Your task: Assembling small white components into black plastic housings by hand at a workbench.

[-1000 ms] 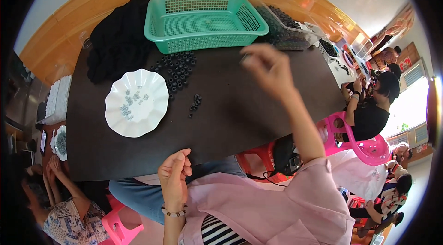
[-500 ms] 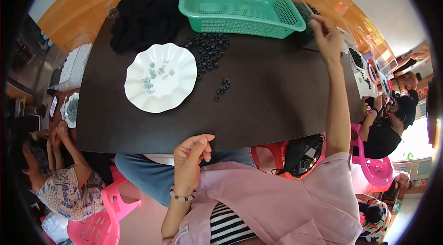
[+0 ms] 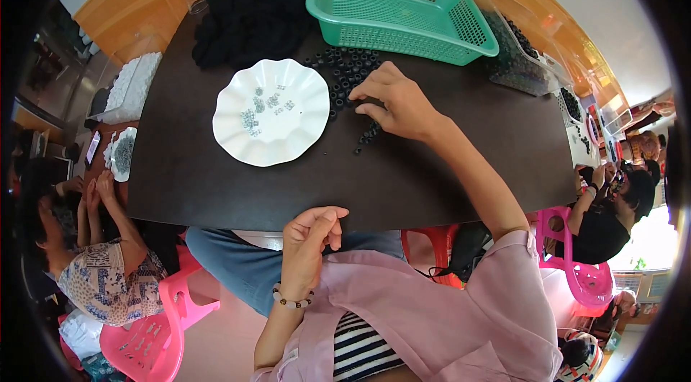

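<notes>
My right hand (image 3: 400, 104) reaches over the dark table beside a heap of small black ring-shaped pieces (image 3: 348, 69). Its thumb and fingers are apart at the heap's right edge, and I see nothing held between them. A short cluster of the same black pieces (image 3: 368, 135) lies just below that hand. Near the table's front edge, my left hand (image 3: 309, 238) is closed, thumb pressed to the forefinger; anything in this pinch is too small to make out. A white scalloped plate (image 3: 237, 146) to the left of the heap holds small clear pieces (image 3: 250, 120).
At the back stands a green plastic basket (image 3: 403, 40), with a clear box of black pieces (image 3: 522, 71) to its right. Black cloth (image 3: 252, 18) is bunched at the back left. People sit at both sides, near pink chairs (image 3: 173, 313).
My right hand has moved left from the clear box to the heap of black pieces, and its fingers have parted. The left hand stays pinched in nearly the same place.
</notes>
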Tool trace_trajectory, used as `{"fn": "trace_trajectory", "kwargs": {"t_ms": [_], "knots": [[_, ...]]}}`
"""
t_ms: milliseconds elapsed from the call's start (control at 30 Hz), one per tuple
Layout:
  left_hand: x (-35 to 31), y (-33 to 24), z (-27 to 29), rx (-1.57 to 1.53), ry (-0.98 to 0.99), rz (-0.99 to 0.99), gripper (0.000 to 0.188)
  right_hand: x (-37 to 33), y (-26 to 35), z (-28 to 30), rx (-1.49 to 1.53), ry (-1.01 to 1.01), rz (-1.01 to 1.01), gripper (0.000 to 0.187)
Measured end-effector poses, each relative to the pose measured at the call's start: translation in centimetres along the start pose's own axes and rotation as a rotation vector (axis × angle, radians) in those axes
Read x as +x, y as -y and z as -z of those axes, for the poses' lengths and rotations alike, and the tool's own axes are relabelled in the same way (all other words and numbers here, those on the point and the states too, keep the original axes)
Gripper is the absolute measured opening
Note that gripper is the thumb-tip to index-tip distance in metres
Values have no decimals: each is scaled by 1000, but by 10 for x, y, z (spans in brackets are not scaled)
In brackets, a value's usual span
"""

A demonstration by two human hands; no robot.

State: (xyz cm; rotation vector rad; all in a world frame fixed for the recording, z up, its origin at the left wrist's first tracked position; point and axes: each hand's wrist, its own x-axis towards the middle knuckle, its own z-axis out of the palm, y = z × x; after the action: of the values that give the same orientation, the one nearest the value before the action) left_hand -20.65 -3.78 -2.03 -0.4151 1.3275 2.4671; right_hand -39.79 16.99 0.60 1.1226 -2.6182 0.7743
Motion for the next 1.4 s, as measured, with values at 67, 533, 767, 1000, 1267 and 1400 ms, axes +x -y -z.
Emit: {"fn": "trace_trajectory", "kwargs": {"t_ms": [67, 533, 767, 1000, 1267, 1400], "knots": [[0, 0, 0, -11, 5, -5, 20, 6, -2, -5, -90, 12, 32, 24], [0, -4, 0, -21, 24, 15, 21, 6, -7, -15, -88, -25, 23, 17], [3, -6, -1, -46, 16, 31, 24, -12, 37, 0, 238, -145, -85, 13], [10, -12, -16, -94, 7, -30, 34, -42, 94, -8, 264, -209, 115, 22], [5, -10, -12, 119, -33, -181, 26, -57, 107, -25, 200, -225, 137, 24], [9, -14, -8, 286, -42, -228, 24, -62, 110, -28, 216, -245, 89, 26]]}}
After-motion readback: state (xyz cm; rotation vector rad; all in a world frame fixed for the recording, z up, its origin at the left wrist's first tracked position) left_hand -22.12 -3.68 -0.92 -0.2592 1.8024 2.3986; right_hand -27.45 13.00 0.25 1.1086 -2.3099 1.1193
